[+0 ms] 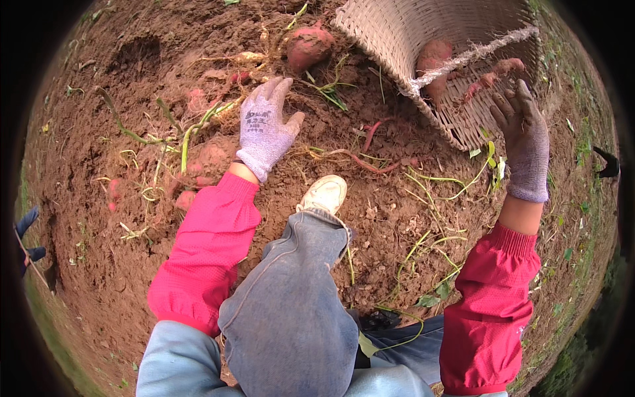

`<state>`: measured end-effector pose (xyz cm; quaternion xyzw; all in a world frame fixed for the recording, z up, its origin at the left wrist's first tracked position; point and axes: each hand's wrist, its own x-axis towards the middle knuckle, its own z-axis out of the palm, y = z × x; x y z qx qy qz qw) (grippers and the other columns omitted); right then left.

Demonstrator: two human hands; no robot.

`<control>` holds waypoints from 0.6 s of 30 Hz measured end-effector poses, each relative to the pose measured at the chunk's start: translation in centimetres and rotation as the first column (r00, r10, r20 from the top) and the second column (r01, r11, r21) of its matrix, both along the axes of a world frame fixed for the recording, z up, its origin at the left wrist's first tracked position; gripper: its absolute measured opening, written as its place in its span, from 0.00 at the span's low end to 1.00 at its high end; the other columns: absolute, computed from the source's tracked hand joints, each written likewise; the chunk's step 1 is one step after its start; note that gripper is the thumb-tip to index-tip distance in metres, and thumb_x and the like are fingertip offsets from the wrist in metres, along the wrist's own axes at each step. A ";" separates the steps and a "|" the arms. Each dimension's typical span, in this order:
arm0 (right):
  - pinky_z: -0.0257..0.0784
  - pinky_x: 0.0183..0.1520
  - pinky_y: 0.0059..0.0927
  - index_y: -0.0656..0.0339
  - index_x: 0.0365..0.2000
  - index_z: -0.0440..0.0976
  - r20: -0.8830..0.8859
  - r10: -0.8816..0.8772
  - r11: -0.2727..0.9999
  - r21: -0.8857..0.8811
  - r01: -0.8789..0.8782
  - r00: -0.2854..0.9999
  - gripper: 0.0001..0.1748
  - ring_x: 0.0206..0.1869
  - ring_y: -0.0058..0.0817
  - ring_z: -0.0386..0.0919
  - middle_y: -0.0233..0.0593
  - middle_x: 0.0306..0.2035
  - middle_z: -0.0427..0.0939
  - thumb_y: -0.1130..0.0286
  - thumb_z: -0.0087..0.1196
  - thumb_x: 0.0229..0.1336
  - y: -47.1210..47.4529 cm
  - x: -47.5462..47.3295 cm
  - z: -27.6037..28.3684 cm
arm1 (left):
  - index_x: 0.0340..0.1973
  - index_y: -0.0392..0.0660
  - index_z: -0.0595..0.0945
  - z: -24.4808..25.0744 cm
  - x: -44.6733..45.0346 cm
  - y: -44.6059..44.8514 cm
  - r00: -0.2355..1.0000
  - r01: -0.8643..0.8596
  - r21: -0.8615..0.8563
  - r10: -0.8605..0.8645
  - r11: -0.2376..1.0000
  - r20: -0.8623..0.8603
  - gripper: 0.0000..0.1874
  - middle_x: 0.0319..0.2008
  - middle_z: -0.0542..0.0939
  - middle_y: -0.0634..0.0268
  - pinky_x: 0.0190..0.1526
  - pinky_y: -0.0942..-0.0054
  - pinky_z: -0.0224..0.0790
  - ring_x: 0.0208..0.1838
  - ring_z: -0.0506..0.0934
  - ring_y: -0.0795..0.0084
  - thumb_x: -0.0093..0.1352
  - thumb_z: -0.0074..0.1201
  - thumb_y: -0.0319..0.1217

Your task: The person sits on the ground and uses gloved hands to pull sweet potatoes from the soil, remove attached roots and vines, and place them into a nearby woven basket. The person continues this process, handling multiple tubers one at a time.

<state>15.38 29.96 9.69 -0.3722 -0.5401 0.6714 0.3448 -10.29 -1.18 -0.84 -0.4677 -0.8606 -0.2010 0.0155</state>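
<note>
My left hand (265, 126), in a pale knit work glove bearing writing, is over the dug soil with its fingers apart and nothing in it. Just beyond its fingertips lie thin roots and a large, soil-caked red sweet potato (310, 47). My right hand (523, 139), in a soiled glove of the same kind, is raised at the mouth of a woven basket (382, 25), empty, its palm turned inward. Inside the tipped basket rest a big sweet potato (435, 59) and a thinner, knobbly one (488, 82). A rope handle (476, 54) spans the opening.
More sweet potatoes (213, 156) sit partly buried left of my left forearm, among cut vine stems (186, 141). A long thin red root (372, 166) lies before my shoe (325, 192). Loose vines (431, 198) litter the right side. Another person's legs (30, 238) show at the far left.
</note>
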 end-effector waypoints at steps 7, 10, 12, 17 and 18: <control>0.77 0.54 0.33 0.70 0.56 0.69 0.067 0.023 1.000 -0.009 -0.023 0.997 0.24 0.51 0.34 0.80 0.47 0.50 0.78 0.59 0.49 0.70 -7.9 1.0 -3.3 | 0.60 0.40 0.72 -2.8 -4.3 1.0 0.983 -0.178 -0.500 0.173 0.848 -0.057 0.36 0.48 0.81 0.52 0.60 0.54 0.62 0.56 0.77 0.54 0.62 0.62 0.48; 0.77 0.51 0.30 0.70 0.54 0.72 0.074 0.004 0.978 -0.207 0.012 0.997 0.22 0.44 0.29 0.81 0.44 0.46 0.81 0.63 0.53 0.68 -12.2 0.3 -5.3 | 0.55 0.39 0.75 -2.4 -3.8 0.9 0.989 -0.138 -0.365 0.146 0.921 -0.006 0.29 0.42 0.82 0.48 0.50 0.55 0.70 0.47 0.80 0.49 0.63 0.62 0.41; 0.76 0.51 0.30 0.71 0.52 0.73 0.152 0.050 0.961 -0.276 -0.007 0.987 0.19 0.44 0.27 0.81 0.44 0.45 0.81 0.65 0.52 0.69 -14.4 -1.0 -6.3 | 0.50 0.40 0.77 -1.4 -2.5 -0.5 0.996 -0.082 -0.264 0.088 0.961 0.010 0.23 0.40 0.82 0.49 0.48 0.54 0.71 0.45 0.80 0.49 0.64 0.62 0.37; 0.72 0.46 0.21 0.69 0.52 0.75 0.274 0.310 0.930 -0.284 -0.231 0.910 0.18 0.40 0.17 0.76 0.33 0.37 0.82 0.69 0.54 0.66 -18.7 -5.2 -8.6 | 0.46 0.45 0.79 2.1 0.2 -2.9 0.999 0.021 0.041 -0.022 0.999 0.028 0.16 0.36 0.82 0.52 0.42 0.58 0.72 0.40 0.80 0.51 0.65 0.62 0.34; 0.72 0.46 0.21 0.68 0.53 0.74 0.289 0.344 0.927 -0.254 -0.275 0.893 0.20 0.39 0.17 0.77 0.33 0.39 0.81 0.68 0.57 0.64 -19.4 -5.8 -9.0 | 0.46 0.44 0.79 2.8 0.6 -2.8 0.999 0.015 0.040 -0.017 0.999 0.052 0.16 0.35 0.82 0.53 0.41 0.59 0.72 0.39 0.80 0.51 0.65 0.62 0.34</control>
